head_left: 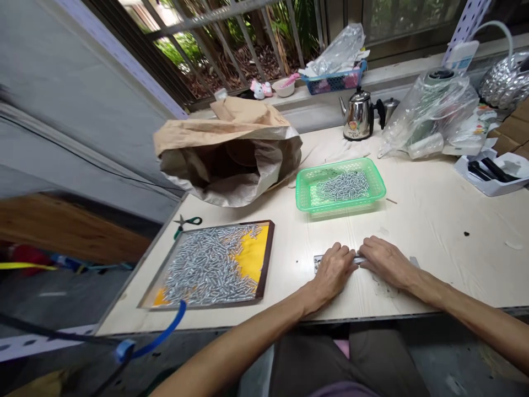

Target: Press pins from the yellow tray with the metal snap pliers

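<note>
A narrow grey metal bar (317,263) with small holes at its left end lies flat on the table in front of me. My left hand (335,268) is closed over it, fingers curled down around its middle. Just to the right, my right hand (386,262) has its bent fingers pressed on the same bar, close to the left fingertips. What lies under the fingers is hidden. Beyond the hands stands a green plastic basket (303,204) with many small silver metal pins (345,186). Left of my hands is a shallow tray (268,256) with a yellow bottom, heaped with similar pins.
Green-handled scissors (192,220) lie behind the tray. An open brown paper sack (194,132) stands at the back left. A steel kettle (359,116), a plastic-wrapped bundle (433,110) and a white tray (491,184) line the back right. A blue tube (165,336) crosses the front-left table edge.
</note>
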`<action>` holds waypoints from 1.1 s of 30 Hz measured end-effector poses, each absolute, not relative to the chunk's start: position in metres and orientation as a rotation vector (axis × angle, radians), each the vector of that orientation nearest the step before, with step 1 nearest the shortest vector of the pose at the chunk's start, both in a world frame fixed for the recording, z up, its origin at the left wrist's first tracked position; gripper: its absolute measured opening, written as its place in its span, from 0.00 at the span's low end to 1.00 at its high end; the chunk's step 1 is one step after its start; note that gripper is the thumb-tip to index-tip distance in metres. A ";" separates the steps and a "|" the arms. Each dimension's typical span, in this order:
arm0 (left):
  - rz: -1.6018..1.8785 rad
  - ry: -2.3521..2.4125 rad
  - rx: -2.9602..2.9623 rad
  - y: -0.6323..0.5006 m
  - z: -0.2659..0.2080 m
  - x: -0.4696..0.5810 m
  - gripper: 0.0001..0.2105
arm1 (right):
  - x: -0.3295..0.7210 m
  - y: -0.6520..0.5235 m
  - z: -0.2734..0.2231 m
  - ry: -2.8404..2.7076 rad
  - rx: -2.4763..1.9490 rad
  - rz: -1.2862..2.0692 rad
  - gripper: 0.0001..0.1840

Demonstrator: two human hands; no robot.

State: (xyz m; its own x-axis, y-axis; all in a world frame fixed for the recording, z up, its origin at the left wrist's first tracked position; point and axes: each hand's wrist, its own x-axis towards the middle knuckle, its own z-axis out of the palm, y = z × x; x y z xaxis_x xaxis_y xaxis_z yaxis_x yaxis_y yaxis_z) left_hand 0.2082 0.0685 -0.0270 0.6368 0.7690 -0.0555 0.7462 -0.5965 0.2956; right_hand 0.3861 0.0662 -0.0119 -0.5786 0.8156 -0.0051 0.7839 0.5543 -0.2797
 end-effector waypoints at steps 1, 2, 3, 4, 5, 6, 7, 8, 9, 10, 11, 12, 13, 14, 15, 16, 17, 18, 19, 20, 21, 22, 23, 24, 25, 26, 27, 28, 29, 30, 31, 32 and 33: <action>0.134 1.238 2.583 0.065 -0.029 0.209 0.11 | 0.389 0.068 -0.010 -2.661 -1.382 0.378 0.07; 0.170 1.259 2.602 0.060 -0.032 0.211 0.14 | 0.392 0.070 -0.009 -2.667 -1.386 0.373 0.15; 0.217 1.276 2.623 0.053 -0.037 0.213 0.16 | 0.396 0.073 -0.008 -2.678 -1.386 0.370 0.24; 0.271 1.292 2.642 0.045 -0.043 0.216 0.18 | 0.399 0.077 -0.008 -2.694 -1.380 0.373 0.30; 0.329 1.296 2.657 0.035 -0.049 0.219 0.18 | 0.402 0.081 -0.008 -2.714 -1.371 0.380 0.32; 0.386 1.290 2.664 0.026 -0.055 0.222 0.19 | 0.403 0.085 -0.009 -2.730 -1.366 0.381 0.29; 0.437 1.287 2.659 0.017 -0.061 0.226 0.20 | 0.404 0.090 -0.009 -2.741 -1.377 0.365 0.23; 0.482 1.279 2.646 0.009 -0.065 0.229 0.20 | 0.403 0.095 -0.009 -2.746 -1.402 0.332 0.15; 0.522 1.275 2.625 0.003 -0.068 0.231 0.19 | 0.402 0.099 -0.008 -2.750 -1.433 0.286 0.10; 0.556 1.272 2.599 -0.002 -0.069 0.233 0.18 | 0.399 0.104 -0.007 -2.750 -1.464 0.233 0.08; 0.586 1.269 2.571 -0.005 -0.069 0.234 0.18 | 0.395 0.107 -0.004 -2.750 -1.488 0.183 0.10; 0.611 1.266 2.543 -0.006 -0.067 0.234 0.17 | 0.391 0.110 -0.002 -2.751 -1.505 0.144 0.11; 0.631 1.263 2.517 -0.006 -0.065 0.233 0.17 | 0.385 0.112 0.001 -2.753 -1.516 0.117 0.12; 0.645 1.258 2.495 -0.005 -0.063 0.233 0.17 | 0.379 0.113 0.005 -2.751 -1.526 0.095 0.13; 0.656 1.248 2.477 -0.004 -0.061 0.232 0.18 | 0.371 0.112 0.008 -2.749 -1.535 0.073 0.12; 0.664 1.232 2.462 -0.002 -0.060 0.232 0.20 | 0.362 0.109 0.011 -2.762 -1.515 0.063 0.11; 0.669 1.211 2.446 -0.001 -0.058 0.233 0.21 | 0.352 0.105 0.013 -2.799 -1.450 0.073 0.11; 0.668 1.189 2.430 -0.001 -0.057 0.234 0.21 | 0.340 0.100 0.015 -2.850 -1.337 0.098 0.11; 0.657 1.169 2.412 -0.002 -0.057 0.235 0.21 | 0.329 0.094 0.017 -2.909 -1.190 0.136 0.11; 0.633 1.145 2.399 -0.004 -0.056 0.236 0.20 | 0.318 0.088 0.017 -2.958 -1.037 0.171 0.12; 0.600 1.113 2.389 -0.007 -0.055 0.235 0.18 | 0.309 0.082 0.016 -2.988 -0.908 0.200 0.12; 0.566 1.085 2.375 -0.012 -0.054 0.231 0.16 | 0.301 0.077 0.014 -2.995 -0.821 0.221 0.13; 0.537 1.071 2.359 -0.016 -0.053 0.226 0.14 | 0.296 0.074 0.011 -2.982 -0.777 0.237 0.13; 0.525 1.079 2.338 -0.021 -0.052 0.216 0.12 | 0.293 0.071 0.006 -2.956 -0.745 0.260 0.13; 0.528 1.125 2.307 -0.025 -0.049 0.203 0.10 | 0.291 0.070 0.000 -2.922 -0.708 0.295 0.14; 0.540 1.202 2.283 -0.027 -0.046 0.187 0.10 | 0.291 0.070 -0.006 -2.870 -0.659 0.341 0.14; 0.554 1.288 2.263 -0.026 -0.042 0.167 0.10 | 0.293 0.071 -0.012 -2.798 -0.605 0.384 0.15; 0.568 1.373 2.246 -0.023 -0.036 0.144 0.10 | 0.295 0.073 -0.017 -2.707 -0.557 0.412 0.15; 0.583 1.454 2.230 -0.016 -0.030 0.120 0.12 | 0.298 0.076 -0.020 -2.602 -0.515 0.423 0.15; 0.599 1.532 2.214 -0.006 -0.023 0.096 0.13 | 0.301 0.079 -0.019 -2.487 -0.500 0.411 0.15; 0.620 1.638 2.191 0.007 -0.017 0.074 0.15 | 0.305 0.084 -0.015 -2.378 -0.518 0.372 0.14; 0.646 1.841 2.146 0.021 -0.011 0.054 0.15 | 0.310 0.091 -0.008 -2.280 -0.566 0.307 0.14; 0.645 1.985 2.116 0.035 -0.006 0.038 0.13 | 0.314 0.099 0.003 -2.207 -0.637 0.228 0.15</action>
